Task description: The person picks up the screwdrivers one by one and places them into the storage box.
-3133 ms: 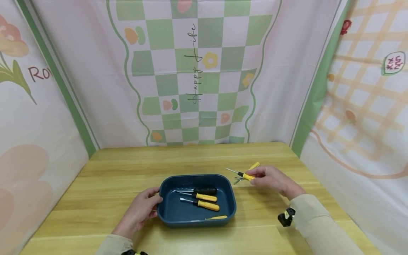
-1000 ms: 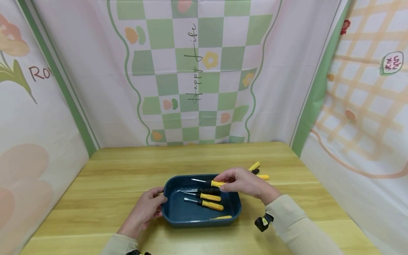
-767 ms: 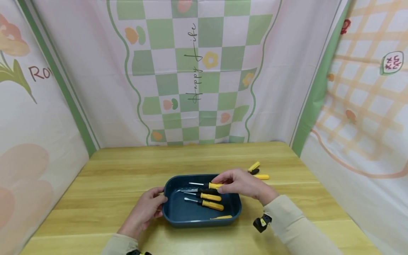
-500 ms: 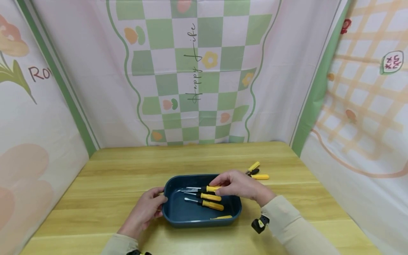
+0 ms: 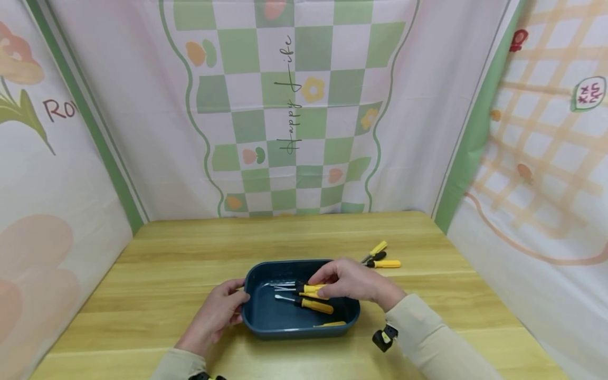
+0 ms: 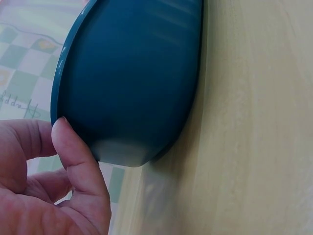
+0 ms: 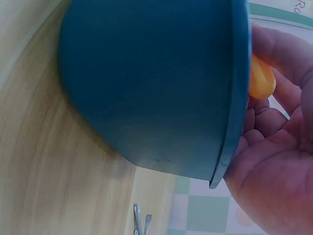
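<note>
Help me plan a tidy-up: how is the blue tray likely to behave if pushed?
The blue tray looks stiff: its wall shows no bend where the left hand pinches it. Being wider than tall, it would probably slide rather than tip. Screwdrivers lie loose inside, so some may shift or roll.

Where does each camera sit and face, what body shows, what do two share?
Head: head-worn, looks forward and down at the blue tray; left hand, right hand, sleeves show.
Left wrist: wrist-worn, faces the tray's outside; left hand shows.
Right wrist: wrist-worn, faces the tray's opposite end; right hand shows.
Both wrist views share the tray.
</note>
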The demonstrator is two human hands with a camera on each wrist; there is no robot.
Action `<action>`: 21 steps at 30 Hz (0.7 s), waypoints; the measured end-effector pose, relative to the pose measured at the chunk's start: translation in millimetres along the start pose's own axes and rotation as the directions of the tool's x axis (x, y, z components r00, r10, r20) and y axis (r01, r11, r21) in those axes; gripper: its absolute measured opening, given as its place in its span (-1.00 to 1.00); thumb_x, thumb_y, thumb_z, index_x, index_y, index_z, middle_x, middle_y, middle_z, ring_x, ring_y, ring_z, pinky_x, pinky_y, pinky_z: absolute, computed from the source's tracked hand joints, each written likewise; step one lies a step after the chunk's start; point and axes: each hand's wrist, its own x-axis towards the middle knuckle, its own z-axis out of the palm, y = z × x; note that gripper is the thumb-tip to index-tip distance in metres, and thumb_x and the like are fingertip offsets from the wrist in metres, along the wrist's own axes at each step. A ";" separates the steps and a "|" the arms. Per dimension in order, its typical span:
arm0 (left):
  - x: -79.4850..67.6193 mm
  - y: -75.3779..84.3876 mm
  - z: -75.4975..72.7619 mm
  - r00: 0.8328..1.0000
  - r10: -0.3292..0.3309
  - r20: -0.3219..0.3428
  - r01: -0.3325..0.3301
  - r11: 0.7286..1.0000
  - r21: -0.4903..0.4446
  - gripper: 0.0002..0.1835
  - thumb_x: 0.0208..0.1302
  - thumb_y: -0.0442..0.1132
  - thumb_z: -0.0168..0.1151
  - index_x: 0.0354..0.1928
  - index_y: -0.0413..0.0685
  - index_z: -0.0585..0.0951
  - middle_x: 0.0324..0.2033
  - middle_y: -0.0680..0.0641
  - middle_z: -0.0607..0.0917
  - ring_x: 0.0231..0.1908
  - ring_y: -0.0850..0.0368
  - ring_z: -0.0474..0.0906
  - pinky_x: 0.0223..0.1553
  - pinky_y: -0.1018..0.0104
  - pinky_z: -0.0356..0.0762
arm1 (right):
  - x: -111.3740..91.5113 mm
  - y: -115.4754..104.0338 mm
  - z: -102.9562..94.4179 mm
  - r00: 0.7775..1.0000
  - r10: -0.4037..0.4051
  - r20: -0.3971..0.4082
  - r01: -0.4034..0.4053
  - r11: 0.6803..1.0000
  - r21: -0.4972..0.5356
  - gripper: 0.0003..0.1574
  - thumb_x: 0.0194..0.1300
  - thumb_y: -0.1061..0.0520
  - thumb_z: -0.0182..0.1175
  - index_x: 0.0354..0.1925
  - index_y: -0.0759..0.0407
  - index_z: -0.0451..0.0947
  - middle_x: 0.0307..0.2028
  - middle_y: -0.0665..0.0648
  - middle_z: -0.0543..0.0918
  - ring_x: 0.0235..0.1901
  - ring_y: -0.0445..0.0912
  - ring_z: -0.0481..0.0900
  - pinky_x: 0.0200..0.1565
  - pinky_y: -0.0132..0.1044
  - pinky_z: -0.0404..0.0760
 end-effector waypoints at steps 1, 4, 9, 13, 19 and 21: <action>0.5 -0.3 0.1 1.000 -0.002 -0.001 0.002 1.000 0.000 -0.48 0.36 -0.37 0.16 0.36 -0.26 0.52 -0.15 -0.18 0.62 -0.41 0.10 0.53 -0.56 0.45 0.52 | 0.2 -0.6 0.4 1.000 0.004 0.001 -0.004 1.000 -0.005 -0.70 0.36 0.07 0.39 0.06 -0.02 0.77 -0.02 -0.01 0.77 -0.11 -0.09 0.66 -0.04 -0.32 0.68; 1.2 -0.7 0.1 1.000 -0.006 -0.004 0.006 1.000 0.003 -0.48 0.36 -0.37 0.16 0.37 -0.25 0.53 -0.13 -0.19 0.63 -0.41 0.09 0.54 -0.56 0.44 0.53 | 1.0 -1.8 1.6 1.000 0.015 0.007 -0.015 1.000 -0.018 -0.70 0.35 0.07 0.39 0.05 -0.03 0.77 -0.04 -0.03 0.77 -0.14 -0.10 0.66 -0.06 -0.32 0.67; 1.7 -1.0 -0.5 1.000 -0.008 0.000 0.008 1.000 0.000 -0.47 0.36 -0.37 0.16 0.37 -0.26 0.52 -0.13 -0.19 0.63 -0.41 0.09 0.54 -0.56 0.44 0.53 | 3.0 -1.0 4.2 1.000 0.012 0.016 -0.012 1.000 -0.029 -0.67 0.34 0.06 0.40 0.07 0.00 0.77 -0.06 -0.04 0.77 -0.18 -0.11 0.66 -0.10 -0.31 0.67; 2.4 -1.5 -0.7 1.000 -0.008 0.003 0.008 1.000 -0.017 -0.47 0.33 -0.38 0.16 0.36 -0.27 0.53 -0.15 -0.18 0.63 -0.44 0.13 0.54 -0.57 0.45 0.51 | 4.3 -0.6 6.4 1.000 0.005 0.015 -0.004 0.999 -0.053 -0.68 0.34 0.04 0.41 0.06 -0.03 0.77 -0.07 -0.06 0.77 -0.22 -0.14 0.65 -0.14 -0.32 0.65; 2.9 -2.9 -0.8 1.000 0.011 0.002 -0.011 0.999 -0.032 -0.46 0.31 -0.40 0.18 0.35 -0.30 0.52 -0.19 -0.16 0.64 -0.47 0.14 0.53 -0.60 0.45 0.50 | 6.5 0.4 9.5 1.000 0.015 0.019 -0.014 0.997 -0.078 -0.69 0.34 0.02 0.42 0.04 -0.06 0.78 -0.08 -0.11 0.77 -0.23 -0.16 0.64 -0.15 -0.32 0.65; 3.5 -3.4 -0.9 1.000 0.014 0.001 -0.014 0.999 -0.034 -0.46 0.31 -0.40 0.18 0.35 -0.31 0.52 -0.20 -0.16 0.64 -0.47 0.14 0.53 -0.60 0.44 0.50 | 7.1 0.3 10.5 1.000 0.022 0.020 -0.020 0.996 -0.081 -0.70 0.33 0.03 0.42 0.03 -0.05 0.79 -0.09 -0.11 0.77 -0.23 -0.16 0.64 -0.14 -0.31 0.65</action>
